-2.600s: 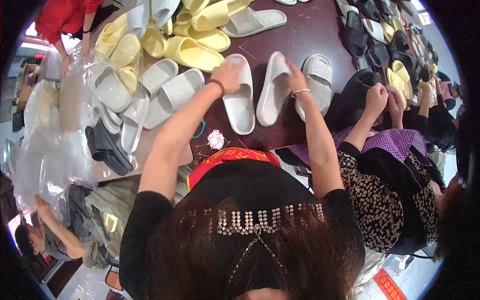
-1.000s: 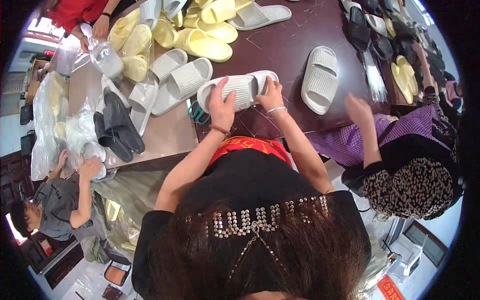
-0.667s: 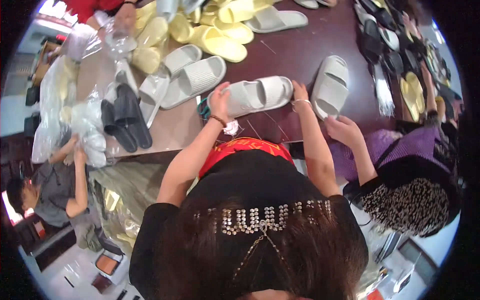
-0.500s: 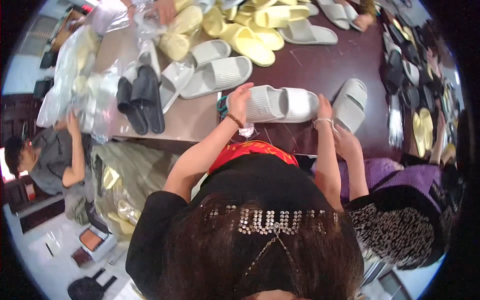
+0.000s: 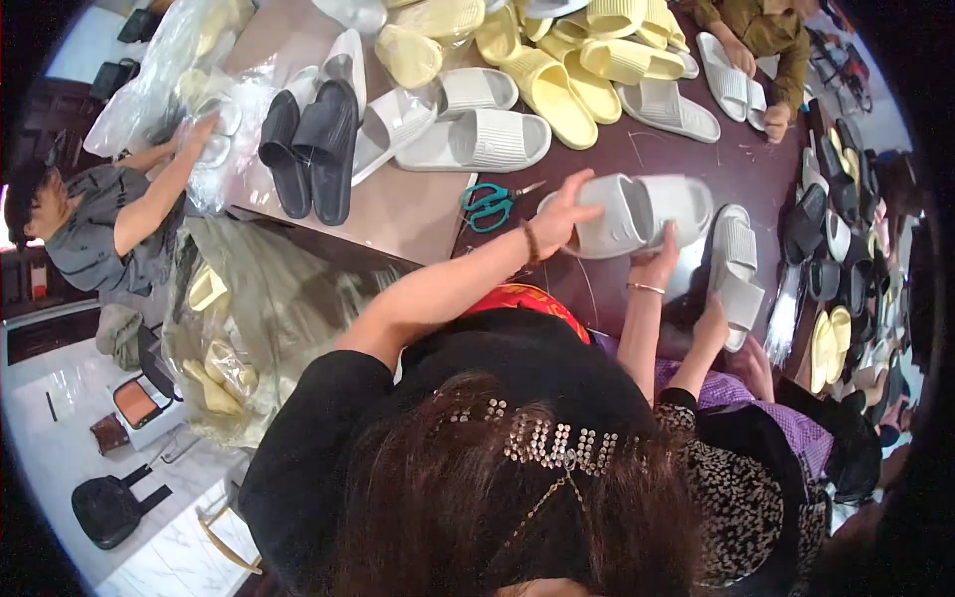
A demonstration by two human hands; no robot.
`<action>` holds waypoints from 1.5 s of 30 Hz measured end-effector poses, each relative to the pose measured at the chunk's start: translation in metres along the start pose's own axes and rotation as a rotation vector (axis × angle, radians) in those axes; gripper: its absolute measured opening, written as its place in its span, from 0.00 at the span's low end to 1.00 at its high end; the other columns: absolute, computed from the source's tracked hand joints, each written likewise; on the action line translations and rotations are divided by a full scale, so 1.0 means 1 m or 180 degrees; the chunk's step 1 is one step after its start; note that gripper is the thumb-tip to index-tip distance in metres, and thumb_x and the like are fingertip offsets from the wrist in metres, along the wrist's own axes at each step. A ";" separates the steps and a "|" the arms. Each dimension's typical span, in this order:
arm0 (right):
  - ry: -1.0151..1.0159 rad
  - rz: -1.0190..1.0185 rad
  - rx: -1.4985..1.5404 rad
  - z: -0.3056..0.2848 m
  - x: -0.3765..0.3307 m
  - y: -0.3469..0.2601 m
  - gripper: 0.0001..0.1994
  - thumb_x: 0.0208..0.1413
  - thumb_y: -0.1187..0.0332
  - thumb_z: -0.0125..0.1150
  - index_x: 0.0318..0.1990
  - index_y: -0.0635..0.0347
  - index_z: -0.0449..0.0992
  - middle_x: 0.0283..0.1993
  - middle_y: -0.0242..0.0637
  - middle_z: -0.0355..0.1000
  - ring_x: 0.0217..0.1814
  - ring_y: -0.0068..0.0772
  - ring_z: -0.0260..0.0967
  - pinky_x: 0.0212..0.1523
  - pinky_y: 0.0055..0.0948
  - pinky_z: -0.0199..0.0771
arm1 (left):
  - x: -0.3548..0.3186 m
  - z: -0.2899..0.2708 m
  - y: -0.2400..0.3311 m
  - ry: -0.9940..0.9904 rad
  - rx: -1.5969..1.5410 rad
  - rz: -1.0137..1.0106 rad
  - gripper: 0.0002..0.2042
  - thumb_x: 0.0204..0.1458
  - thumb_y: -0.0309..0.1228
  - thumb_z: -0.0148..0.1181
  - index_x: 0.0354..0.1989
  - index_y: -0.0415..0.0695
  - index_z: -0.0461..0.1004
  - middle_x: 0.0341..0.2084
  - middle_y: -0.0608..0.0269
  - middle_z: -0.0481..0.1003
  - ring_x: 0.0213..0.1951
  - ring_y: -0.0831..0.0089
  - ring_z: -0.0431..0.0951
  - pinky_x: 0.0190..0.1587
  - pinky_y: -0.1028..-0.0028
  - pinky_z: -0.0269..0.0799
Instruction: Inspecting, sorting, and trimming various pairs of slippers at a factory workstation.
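Observation:
My left hand (image 5: 563,219) grips the left end of a pair of light grey slide slippers (image 5: 610,217), its fingers spread over the edge. At the other end, my right hand (image 5: 655,263) holds them from below and in front. The slippers are end to end above the dark table, slightly blurred; exactly how they overlap I cannot tell. Left of my left hand lie teal-handled scissors (image 5: 487,206). To the right, a co-worker's hand (image 5: 709,328) holds another grey slipper (image 5: 736,274).
Grey slippers (image 5: 477,139), black slippers (image 5: 333,149) and a yellow slipper pile (image 5: 567,90) cover the table's far left and middle. Across the table, a brown-sleeved person (image 5: 766,50) handles grey slippers. A large bag (image 5: 269,308) of yellow slippers stands at left; another person (image 5: 129,219) handles plastic-wrapped ones.
The slippers in my hands have tilted, and my right hand has shifted under them. The scissors have come into fuller view. The co-worker's grey slipper has moved nearer the table's front edge.

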State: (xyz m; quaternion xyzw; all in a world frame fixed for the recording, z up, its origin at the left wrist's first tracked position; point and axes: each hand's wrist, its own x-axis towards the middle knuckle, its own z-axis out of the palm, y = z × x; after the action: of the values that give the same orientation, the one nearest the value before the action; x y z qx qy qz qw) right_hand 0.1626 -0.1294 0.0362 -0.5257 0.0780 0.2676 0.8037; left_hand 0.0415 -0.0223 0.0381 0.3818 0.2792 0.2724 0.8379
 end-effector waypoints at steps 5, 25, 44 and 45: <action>-0.0029 0.0686 0.0438 -0.068 0.038 -0.007 0.26 0.45 0.59 0.56 0.52 0.58 0.58 0.48 0.34 0.63 0.49 0.35 0.62 0.46 0.35 0.65 | 0.053 -0.111 0.034 -0.0707 0.3436 -0.0206 0.25 0.40 0.25 0.54 0.50 0.37 0.55 0.20 0.60 0.70 0.26 0.70 0.71 0.31 0.71 0.67; -0.0144 -0.1220 -0.1884 -0.060 0.059 -0.038 0.29 0.43 0.67 0.60 0.53 0.64 0.58 0.50 0.46 0.58 0.54 0.37 0.55 0.53 0.32 0.56 | 0.122 -0.091 0.111 0.0430 -0.1020 -0.0206 0.03 0.37 0.23 0.51 0.20 0.45 0.65 0.19 0.65 0.68 0.26 0.70 0.69 0.27 0.70 0.65; -0.1193 0.0006 -0.0332 -0.038 0.044 -0.018 0.31 0.43 0.63 0.56 0.55 0.59 0.51 0.50 0.39 0.58 0.48 0.33 0.59 0.46 0.30 0.62 | 0.031 0.017 0.007 -0.1323 -0.0235 -0.1492 0.30 0.49 0.22 0.43 0.58 0.54 0.37 0.43 0.50 0.66 0.39 0.63 0.72 0.38 0.68 0.69; -0.1215 0.0133 -0.0291 -0.039 0.043 -0.016 0.31 0.43 0.62 0.56 0.55 0.60 0.52 0.49 0.39 0.59 0.47 0.33 0.60 0.45 0.29 0.63 | 0.038 0.006 0.003 -0.1291 -0.0249 -0.1526 0.30 0.49 0.22 0.43 0.58 0.54 0.37 0.43 0.50 0.66 0.39 0.63 0.72 0.38 0.68 0.69</action>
State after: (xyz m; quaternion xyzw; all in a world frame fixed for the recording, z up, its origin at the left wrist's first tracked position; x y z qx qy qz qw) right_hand 0.2132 -0.1536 0.0148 -0.4996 -0.0773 0.3823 0.7735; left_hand 0.0713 0.0020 0.0340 0.3190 0.1778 -0.0041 0.9309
